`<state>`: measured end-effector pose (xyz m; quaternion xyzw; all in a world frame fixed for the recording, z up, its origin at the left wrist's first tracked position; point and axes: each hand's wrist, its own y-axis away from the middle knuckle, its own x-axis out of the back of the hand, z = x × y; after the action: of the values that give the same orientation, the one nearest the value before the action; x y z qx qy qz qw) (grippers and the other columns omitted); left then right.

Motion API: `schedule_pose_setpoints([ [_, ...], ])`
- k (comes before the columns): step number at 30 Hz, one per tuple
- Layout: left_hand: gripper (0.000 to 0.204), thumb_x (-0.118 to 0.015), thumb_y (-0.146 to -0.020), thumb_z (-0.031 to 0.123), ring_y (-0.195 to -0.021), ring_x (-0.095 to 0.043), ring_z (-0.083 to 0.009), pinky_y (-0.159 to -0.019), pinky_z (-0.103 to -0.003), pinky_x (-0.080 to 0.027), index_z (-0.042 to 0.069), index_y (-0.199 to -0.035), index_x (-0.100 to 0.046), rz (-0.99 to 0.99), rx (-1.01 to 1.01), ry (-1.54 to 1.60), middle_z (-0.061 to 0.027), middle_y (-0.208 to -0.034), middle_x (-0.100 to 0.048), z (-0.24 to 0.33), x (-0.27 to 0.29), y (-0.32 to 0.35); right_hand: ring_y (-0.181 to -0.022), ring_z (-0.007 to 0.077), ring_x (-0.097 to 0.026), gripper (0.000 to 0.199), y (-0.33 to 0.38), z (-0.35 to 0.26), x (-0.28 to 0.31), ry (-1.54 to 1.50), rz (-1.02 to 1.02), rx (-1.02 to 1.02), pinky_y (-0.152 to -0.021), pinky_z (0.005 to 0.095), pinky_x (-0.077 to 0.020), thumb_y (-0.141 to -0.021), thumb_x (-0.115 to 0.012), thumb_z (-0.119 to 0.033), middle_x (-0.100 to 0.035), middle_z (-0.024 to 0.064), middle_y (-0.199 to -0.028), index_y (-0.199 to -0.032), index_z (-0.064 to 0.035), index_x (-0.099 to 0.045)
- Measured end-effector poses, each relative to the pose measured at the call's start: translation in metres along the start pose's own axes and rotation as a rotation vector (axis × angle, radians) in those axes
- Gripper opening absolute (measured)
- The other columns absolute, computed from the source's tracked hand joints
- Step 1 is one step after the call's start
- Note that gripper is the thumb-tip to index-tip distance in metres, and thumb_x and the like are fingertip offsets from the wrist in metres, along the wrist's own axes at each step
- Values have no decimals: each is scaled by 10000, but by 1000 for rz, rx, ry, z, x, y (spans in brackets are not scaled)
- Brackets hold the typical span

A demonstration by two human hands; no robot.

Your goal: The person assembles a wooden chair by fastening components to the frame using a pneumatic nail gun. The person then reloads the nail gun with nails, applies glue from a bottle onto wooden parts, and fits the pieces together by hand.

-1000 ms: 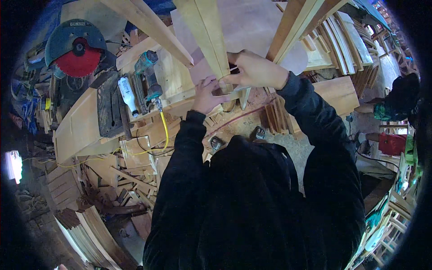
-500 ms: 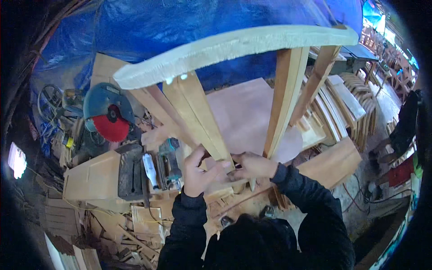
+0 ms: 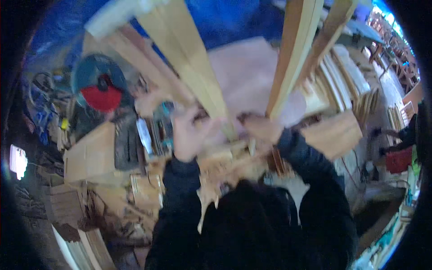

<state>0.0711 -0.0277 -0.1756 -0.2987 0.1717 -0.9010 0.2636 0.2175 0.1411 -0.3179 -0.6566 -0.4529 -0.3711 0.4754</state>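
A pale wooden furniture frame stands in front of me, its long legs reaching down toward my hands. My left hand (image 3: 191, 132) is curled round the lower end of the left front leg (image 3: 193, 58), thumb across its near face. From the other side, my right hand (image 3: 261, 128) meets the same end with its fingers bent inward; motion blur hides what lies between its fingertips. The right front leg (image 3: 290, 49) comes down just behind my right wrist. At the upper left, part of the white fringed curved rail (image 3: 114, 18) shows, the rest being outside the picture.
A saw with a red disc (image 3: 102, 96) is at the left, near a white bottle (image 3: 145, 136) and a dark block (image 3: 126, 141). Stacked wooden pieces (image 3: 337, 85) and a wide board (image 3: 333, 135) lie to the right. Offcuts (image 3: 121, 216) litter the lower left. Blue sheeting (image 3: 238, 20) hangs behind.
The view has tilted, so the frame sits higher and its curved rail is mostly cut off. Both hands appear higher but remain at the same leg end. The picture is more blurred.
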Motion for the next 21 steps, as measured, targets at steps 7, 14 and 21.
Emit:
schedule_pose_setpoints([
  [7,316,-744,-734,64,-815,-620,-104,-758,-246,-500,-40,-1006,-621,-9,43,328,-68,-903,-668,5,-5,-2,-737,327,-643,126,6,7,-25,255,-153,-49,-652,389,-521,-739,-524,-86,-633,160,-798,-786,6,-595],
  [14,378,-767,-725,105,-818,-642,-121,-750,-245,-526,-23,-1050,-621,6,56,311,-78,-948,-667,0,-6,9,-820,288,-622,224,15,-2,-38,253,-338,-124,-699,389,-522,-709,-559,-68,-620,125,-860,-922,-36,-618],
  [21,385,-766,-727,110,-823,-644,-126,-753,-246,-528,-18,-1060,-620,-21,18,356,-76,-956,-667,3,-6,7,-793,271,-640,189,24,12,-57,351,-304,14,-667,389,-538,-752,-553,-122,-617,94,-855,-910,-131,-656],
])
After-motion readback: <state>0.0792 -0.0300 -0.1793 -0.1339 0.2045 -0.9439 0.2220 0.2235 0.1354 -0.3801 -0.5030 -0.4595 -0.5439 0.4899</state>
